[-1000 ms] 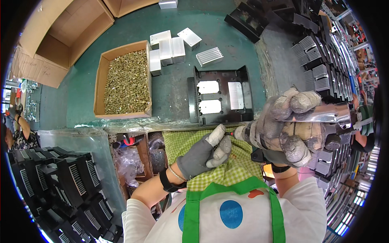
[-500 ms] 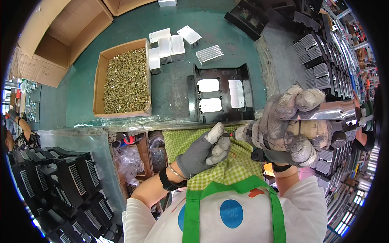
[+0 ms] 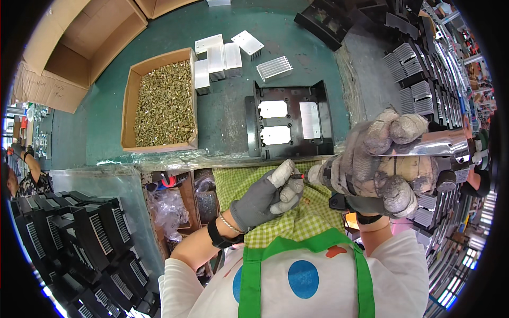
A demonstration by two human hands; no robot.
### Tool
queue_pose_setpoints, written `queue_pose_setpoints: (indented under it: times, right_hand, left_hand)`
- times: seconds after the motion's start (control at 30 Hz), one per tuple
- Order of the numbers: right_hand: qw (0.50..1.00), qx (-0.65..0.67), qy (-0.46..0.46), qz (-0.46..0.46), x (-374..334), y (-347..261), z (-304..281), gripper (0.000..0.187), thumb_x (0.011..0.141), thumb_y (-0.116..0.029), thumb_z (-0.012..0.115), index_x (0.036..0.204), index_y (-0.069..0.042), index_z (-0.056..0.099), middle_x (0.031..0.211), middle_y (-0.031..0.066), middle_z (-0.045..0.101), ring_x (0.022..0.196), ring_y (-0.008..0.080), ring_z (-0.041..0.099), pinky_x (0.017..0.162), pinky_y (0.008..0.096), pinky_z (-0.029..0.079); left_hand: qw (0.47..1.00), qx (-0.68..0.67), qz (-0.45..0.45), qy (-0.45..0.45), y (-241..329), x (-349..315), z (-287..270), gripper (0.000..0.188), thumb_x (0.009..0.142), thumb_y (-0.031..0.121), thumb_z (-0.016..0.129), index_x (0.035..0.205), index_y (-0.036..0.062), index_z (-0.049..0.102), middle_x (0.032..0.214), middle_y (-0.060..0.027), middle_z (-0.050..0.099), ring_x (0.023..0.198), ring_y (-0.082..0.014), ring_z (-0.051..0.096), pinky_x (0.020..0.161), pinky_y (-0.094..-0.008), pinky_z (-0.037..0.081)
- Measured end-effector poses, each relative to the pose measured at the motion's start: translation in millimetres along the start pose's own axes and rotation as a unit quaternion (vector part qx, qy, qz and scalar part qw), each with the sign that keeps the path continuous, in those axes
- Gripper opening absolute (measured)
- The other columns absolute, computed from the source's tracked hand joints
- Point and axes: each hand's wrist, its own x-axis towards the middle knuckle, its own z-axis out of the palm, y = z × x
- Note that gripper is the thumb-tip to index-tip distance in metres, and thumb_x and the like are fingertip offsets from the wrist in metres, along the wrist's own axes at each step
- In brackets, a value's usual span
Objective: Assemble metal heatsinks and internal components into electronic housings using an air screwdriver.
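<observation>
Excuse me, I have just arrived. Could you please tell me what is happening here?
A person in gloves grips what looks like a power driver in the right hand, its tip close to the pinched left hand. Whether the left fingers hold a screw is unclear. On the green bench lie a black frame and a cardboard box of small brass-coloured fasteners.

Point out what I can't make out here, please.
All in the head view:
Tool: partly hidden by the right fingers.
Anything between the left fingers: covered by their tips.
Silver block: cut off by the top edge.
Brass-coloured pieces: exact shapes too small.
</observation>
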Motion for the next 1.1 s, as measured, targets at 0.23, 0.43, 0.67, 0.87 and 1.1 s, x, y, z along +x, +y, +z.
queue_pose_setpoints:
  times: [0.23,0.43,0.67,0.87,1.1]
  right_hand:
    - [1.000,0.000,-0.001,-0.003,-1.6,-0.9,0.0,0.045,0.087,-0.015,0.058,0.125,-0.003,0.038,0.114,0.0119,0.045,0.086,0.0203,0.050,0.073,0.0372,0.047]
    - [1.000,0.001,-0.001,-0.006,-1.3,-2.5,1.6,0.045,0.086,-0.014,0.059,0.124,-0.003,0.039,0.113,0.0113,0.044,0.084,0.0199,0.050,0.071,0.0371,0.047]
    - [1.000,0.006,-0.003,-0.009,1.9,-1.8,2.5,0.045,0.085,-0.013,0.061,0.123,-0.004,0.039,0.112,0.0105,0.044,0.080,0.0193,0.050,0.068,0.0369,0.047]
    - [1.000,0.006,-0.004,-0.011,-0.5,-0.6,4.0,0.045,0.085,-0.013,0.062,0.122,-0.004,0.040,0.111,0.0099,0.044,0.077,0.0189,0.050,0.066,0.0368,0.048]
    - [1.000,0.013,-0.004,-0.011,-2.1,-0.4,6.0,0.045,0.084,-0.012,0.064,0.121,-0.005,0.040,0.109,0.0091,0.044,0.074,0.0183,0.050,0.063,0.0366,0.048]
  left_hand:
    - [1.000,-0.002,0.009,-0.018,-1.7,-2.0,-1.5,0.038,0.098,0.044,0.038,0.100,0.0097,0.055,0.058,0.0041,0.041,0.041,-0.0069,0.030,0.043,-0.0201,0.025]
    - [1.000,0.012,0.000,-0.027,1.1,-2.5,-0.1,0.039,0.098,0.044,0.039,0.084,0.0101,0.052,0.058,0.0028,0.040,0.041,-0.0082,0.031,0.042,-0.0217,0.025]
    - [0.998,0.059,-0.001,0.000,0.4,-4.2,4.5,0.054,0.098,0.050,0.034,0.062,0.0120,0.046,0.049,0.0023,0.034,0.040,-0.0083,0.029,0.042,-0.0224,0.024]
    - [0.998,0.062,0.010,-0.021,-0.4,-3.7,4.3,0.053,0.097,0.051,0.035,0.066,0.0111,0.049,0.050,0.0032,0.035,0.040,-0.0077,0.029,0.042,-0.0219,0.024]
    - [0.999,0.028,0.013,0.010,-3.4,-6.1,0.3,0.042,0.096,0.047,0.042,0.092,0.0075,0.056,0.057,0.0020,0.039,0.041,-0.0074,0.030,0.040,-0.0213,0.024]
